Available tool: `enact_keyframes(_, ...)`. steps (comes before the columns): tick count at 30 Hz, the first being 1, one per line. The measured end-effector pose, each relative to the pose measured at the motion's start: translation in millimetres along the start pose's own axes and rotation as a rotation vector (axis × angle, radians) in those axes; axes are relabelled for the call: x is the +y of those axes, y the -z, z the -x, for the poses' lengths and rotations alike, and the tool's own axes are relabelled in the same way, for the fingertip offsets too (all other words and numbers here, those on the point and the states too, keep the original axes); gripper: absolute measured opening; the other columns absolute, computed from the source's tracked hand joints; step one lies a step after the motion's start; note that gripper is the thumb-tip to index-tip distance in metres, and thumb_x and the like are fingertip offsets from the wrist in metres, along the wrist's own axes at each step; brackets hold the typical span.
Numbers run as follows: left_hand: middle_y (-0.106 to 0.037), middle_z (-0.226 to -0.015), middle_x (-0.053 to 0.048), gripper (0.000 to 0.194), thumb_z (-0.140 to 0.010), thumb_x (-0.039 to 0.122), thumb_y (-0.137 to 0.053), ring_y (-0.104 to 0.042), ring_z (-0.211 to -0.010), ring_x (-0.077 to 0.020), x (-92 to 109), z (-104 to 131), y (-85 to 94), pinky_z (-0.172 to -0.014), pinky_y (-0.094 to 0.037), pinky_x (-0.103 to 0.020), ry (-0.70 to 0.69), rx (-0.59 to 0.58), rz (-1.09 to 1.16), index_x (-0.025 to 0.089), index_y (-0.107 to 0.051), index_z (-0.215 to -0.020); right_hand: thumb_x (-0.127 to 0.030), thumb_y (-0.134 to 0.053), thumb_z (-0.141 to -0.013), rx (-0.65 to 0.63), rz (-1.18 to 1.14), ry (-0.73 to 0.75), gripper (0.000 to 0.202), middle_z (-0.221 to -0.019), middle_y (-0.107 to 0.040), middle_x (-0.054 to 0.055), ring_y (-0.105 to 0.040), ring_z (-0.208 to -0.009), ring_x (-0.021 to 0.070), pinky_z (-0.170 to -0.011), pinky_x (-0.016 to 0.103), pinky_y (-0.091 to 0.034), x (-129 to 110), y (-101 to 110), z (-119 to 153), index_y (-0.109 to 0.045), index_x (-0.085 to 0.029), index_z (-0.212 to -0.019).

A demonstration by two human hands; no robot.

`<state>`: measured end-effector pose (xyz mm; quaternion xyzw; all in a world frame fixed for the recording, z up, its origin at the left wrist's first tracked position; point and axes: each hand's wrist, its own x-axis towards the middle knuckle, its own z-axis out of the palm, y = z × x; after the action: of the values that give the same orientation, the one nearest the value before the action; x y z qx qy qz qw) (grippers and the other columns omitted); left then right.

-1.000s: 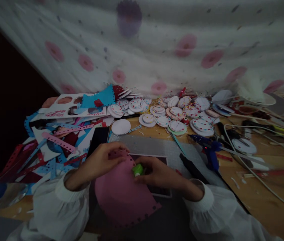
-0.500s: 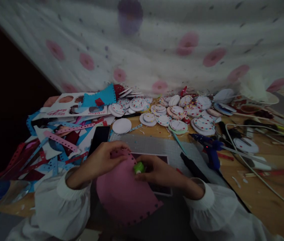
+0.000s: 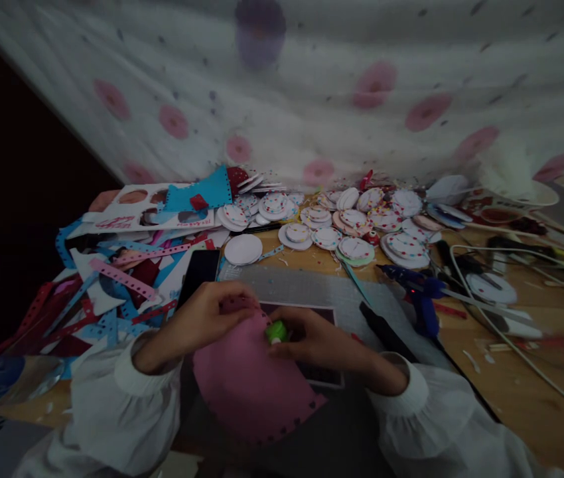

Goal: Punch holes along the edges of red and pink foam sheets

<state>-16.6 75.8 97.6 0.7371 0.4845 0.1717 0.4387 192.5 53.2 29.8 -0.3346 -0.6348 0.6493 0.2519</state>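
Note:
A curved sheet of pink paper (image 3: 252, 378) with small punched shapes along its edges hangs between my hands over the grey mat. My left hand (image 3: 207, 318) pinches its upper edge between thumb and fingers. In my right hand (image 3: 312, 338) is a small green craft punch (image 3: 277, 331), gripped between thumb and fingers at the paper's upper right edge. My right fingers hide part of the punch. Behind the paper, a dark rectangular card with a pale border (image 3: 329, 375) lies on the mat, partly covered.
Punched paper scraps (image 3: 123, 285) pile up on the left beside a phone (image 3: 200, 269). Round white paper discs with coloured dots (image 3: 356, 249) crowd the back. A blue glue gun (image 3: 419, 299), a black-handled tool (image 3: 384, 332) and a white cable (image 3: 501, 332) lie on the right.
The pink sheet's lower part has swung slightly to the right. Both hands keep their grips, and the view has shifted a little.

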Motion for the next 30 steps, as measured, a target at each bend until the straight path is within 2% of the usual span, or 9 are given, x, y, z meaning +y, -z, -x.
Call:
enact_keyframes(5,-0.072,-0.083,-0.002,0.012,-0.077,0.021,-0.059,-0.066,-0.079,-0.0160,2.4,-0.3,-1.7,-0.070,-0.051,-0.023,0.003,0.006,0.000,0.016,-0.068,-0.084,-0.033,-0.074,-0.070,0.011,-0.043,-0.068,0.031,-0.080,-0.059,0.000,-0.051,-0.070,0.0121,-0.062,0.024,-0.041,2.8,0.1,-0.1,-0.062,-0.017,-0.094)
enact_keyframes(11,-0.072,-0.084,-0.003,0.014,-0.075,0.020,-0.058,-0.067,-0.081,-0.0174,9.6,-1.0,-1.6,-0.073,-0.051,-0.024,0.009,0.018,-0.011,0.016,-0.068,-0.083,-0.030,-0.074,-0.069,0.017,-0.100,-0.051,0.025,-0.074,-0.058,-0.001,-0.051,-0.067,0.0114,-0.061,0.024,-0.040,4.7,1.8,-0.3,-0.063,-0.016,-0.086)
enact_keyframes(19,-0.071,-0.086,-0.003,0.014,-0.078,0.025,-0.059,-0.066,-0.084,-0.0189,3.4,1.0,-6.0,-0.074,-0.051,-0.027,0.040,0.035,-0.034,0.017,-0.068,-0.085,-0.031,-0.071,-0.071,0.070,0.025,-0.045,0.021,-0.074,-0.060,0.000,-0.049,-0.066,0.0119,-0.059,0.024,-0.037,-4.4,1.4,2.8,-0.065,-0.015,-0.083)
enact_keyframes(23,-0.071,-0.089,-0.004,0.017,-0.080,0.030,-0.058,-0.065,-0.087,-0.0196,5.6,2.7,-3.7,-0.077,-0.050,-0.028,0.025,0.004,-0.088,0.018,-0.067,-0.088,-0.031,-0.070,-0.071,0.093,0.049,-0.048,0.020,-0.073,-0.059,0.000,-0.049,-0.066,0.0123,-0.059,0.024,-0.037,-6.8,-0.7,3.9,-0.065,-0.014,-0.081)
enact_keyframes(25,-0.070,-0.099,-0.005,0.023,-0.081,0.035,-0.060,-0.064,-0.094,-0.0206,12.3,2.2,-1.8,-0.083,-0.048,-0.030,-0.037,0.009,-0.184,0.019,-0.065,-0.097,-0.029,-0.069,-0.072,0.103,0.100,-0.048,0.018,-0.072,-0.059,0.000,-0.048,-0.065,0.0123,-0.058,0.024,-0.037,-7.4,-1.3,4.4,-0.065,-0.014,-0.082)
enact_keyframes(28,-0.064,-0.116,-0.009,0.054,-0.071,0.053,-0.069,-0.056,-0.110,-0.0273,26.3,-3.3,-3.8,-0.097,-0.039,-0.039,-0.251,0.001,-0.443,0.019,-0.060,-0.112,-0.021,-0.065,-0.073,0.106,0.146,-0.042,0.015,-0.079,-0.064,0.002,-0.053,-0.069,0.0142,-0.061,0.025,-0.040,-7.6,-1.9,5.0,-0.066,-0.015,-0.087)
enact_keyframes(30,-0.066,-0.110,-0.011,0.065,-0.062,0.063,-0.071,-0.056,-0.107,-0.0307,33.2,-10.9,-9.9,-0.098,-0.035,-0.044,-0.386,-0.085,-0.615,0.018,-0.062,-0.108,-0.016,-0.063,-0.072,0.112,0.126,-0.005,0.019,-0.088,-0.067,0.004,-0.058,-0.077,0.0167,-0.067,0.027,-0.045,-7.2,-2.2,5.0,-0.066,-0.017,-0.091)
